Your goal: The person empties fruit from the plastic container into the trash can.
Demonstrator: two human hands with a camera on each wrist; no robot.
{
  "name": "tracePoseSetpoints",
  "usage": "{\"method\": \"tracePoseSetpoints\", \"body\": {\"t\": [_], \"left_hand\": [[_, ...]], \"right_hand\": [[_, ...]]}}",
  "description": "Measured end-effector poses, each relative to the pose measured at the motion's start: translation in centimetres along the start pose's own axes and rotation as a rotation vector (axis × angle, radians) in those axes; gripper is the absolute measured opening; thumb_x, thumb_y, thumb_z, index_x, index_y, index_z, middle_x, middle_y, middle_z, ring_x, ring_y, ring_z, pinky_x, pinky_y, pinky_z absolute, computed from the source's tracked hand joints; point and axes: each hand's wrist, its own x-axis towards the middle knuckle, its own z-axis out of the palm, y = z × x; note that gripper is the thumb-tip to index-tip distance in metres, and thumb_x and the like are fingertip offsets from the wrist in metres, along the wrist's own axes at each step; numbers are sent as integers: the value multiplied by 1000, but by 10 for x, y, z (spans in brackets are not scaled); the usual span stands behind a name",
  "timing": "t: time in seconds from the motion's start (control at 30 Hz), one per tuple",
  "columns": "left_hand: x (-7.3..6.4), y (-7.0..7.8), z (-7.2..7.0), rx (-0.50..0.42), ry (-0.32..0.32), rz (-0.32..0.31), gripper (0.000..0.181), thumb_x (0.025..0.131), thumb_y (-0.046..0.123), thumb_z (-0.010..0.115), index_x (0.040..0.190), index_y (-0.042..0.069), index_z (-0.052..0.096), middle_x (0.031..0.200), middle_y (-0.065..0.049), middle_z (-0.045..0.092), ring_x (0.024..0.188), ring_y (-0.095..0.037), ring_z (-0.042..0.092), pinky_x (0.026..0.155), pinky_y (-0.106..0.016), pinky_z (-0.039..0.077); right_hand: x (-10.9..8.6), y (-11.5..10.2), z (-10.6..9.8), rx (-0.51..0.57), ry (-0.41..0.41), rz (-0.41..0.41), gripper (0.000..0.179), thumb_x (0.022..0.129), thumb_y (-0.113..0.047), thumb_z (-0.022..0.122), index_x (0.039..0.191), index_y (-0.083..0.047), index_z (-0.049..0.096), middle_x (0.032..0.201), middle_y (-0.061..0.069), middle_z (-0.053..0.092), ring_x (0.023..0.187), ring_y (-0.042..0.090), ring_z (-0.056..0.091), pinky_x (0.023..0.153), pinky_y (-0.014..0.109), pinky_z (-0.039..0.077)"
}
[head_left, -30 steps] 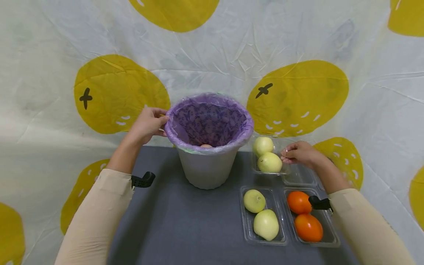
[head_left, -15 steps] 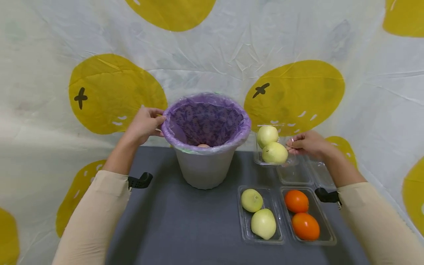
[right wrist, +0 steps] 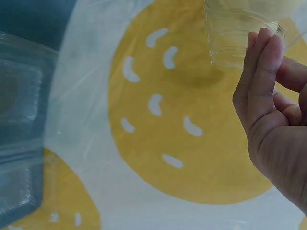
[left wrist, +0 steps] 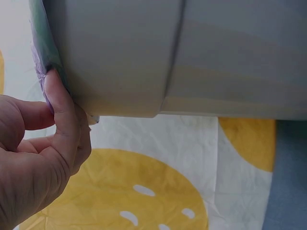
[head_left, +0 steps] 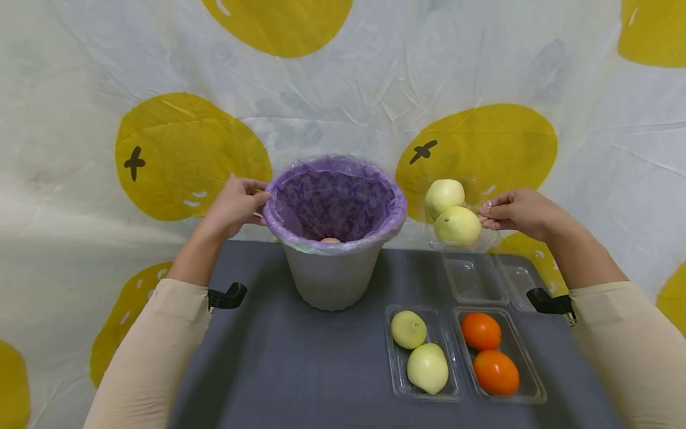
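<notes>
From my end I see a clear plastic rectangular tray (head_left: 486,241) held up off the table, to the right of the bin, with two pale yellow-green round fruits (head_left: 458,226) in it. The person's right hand (head_left: 522,213) pinches the tray's right side, thumb and fingers together on it; the plastic is so transparent that I can't quite make out where the fingertips end on the edge. Left of it stands a white round bin (head_left: 332,277) lined with a patterned purple plastic bag (head_left: 334,199), and a pinkish round thing (head_left: 330,240) shows low inside. The left hand (head_left: 236,205) has thumb and fingers clamped on the bin's bag-covered rim. On the dark grey tabletop (head_left: 300,369), nearer me, one clear tray (head_left: 442,325) bears two more pale fruits and its neighbour (head_left: 527,372) two glossy orange fruits (head_left: 496,372). Behind that pair lie two further clear trays (head_left: 477,280), side by side.
</notes>
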Motion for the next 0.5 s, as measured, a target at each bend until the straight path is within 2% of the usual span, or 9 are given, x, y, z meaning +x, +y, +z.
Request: {"method": "tracePoseSetpoints", "body": {"t": [0.17,0.27,0.4,0.5], "left_hand": [[2,-2,1,-1,-5,-7,50,110,14,50,156,-4,39,128,-22,56,81,-13,68,70,-27,64],[3,-3,1,-2,0,-8,50,110,14,50,156,-4,40,127,-21,56,81,-13,68,69,-27,64],[3,-4,1,3,1,-8,50,110,15,50,155,-4,40,130,-20,56,81,-13,68,69,-27,64],[4,-3,0,8,-1,-7,51,110,15,49,156,-4,39,128,-20,55,81,-12,67,69,-27,64]], "right_hand": [[-5,-15,-9,4,41,-5,30,107,-12,55,126,9,65,90,-5,74,83,8,72,79,23,62],[-6,-25,-13,0,54,-16,29,107,-12,55,126,8,65,90,-6,73,84,8,72,79,23,62],[-6,-37,-17,7,59,-25,29,107,-13,56,127,6,65,92,-6,73,84,7,72,79,22,62],[-6,-46,-18,31,55,-29,23,106,-14,58,120,0,69,93,-6,72,84,7,72,79,22,61]]}}
